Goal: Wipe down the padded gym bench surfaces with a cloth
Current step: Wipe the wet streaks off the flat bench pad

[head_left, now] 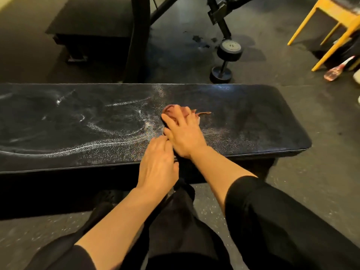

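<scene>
Mid-wipe. Right hand (185, 133) lies flat, fingers spread, pressing a reddish-brown cloth (173, 112) onto the black padded desk (253, 117), about centre of the pad. Left hand (157, 162) rests just at 7 o'clock of the right, touching it, fingers curled at the cloth's near edge; whether it pinches cloth I cannot tell. White streaks and smears run from the cloth toward 9 o'clock; the pad toward 3 o'clock looks cleaner. Judgement: next stroke should sweep toward 9 o'clock with steady downward pressure. Dumbbell (226, 61) on the floor at 12 o'clock.
</scene>
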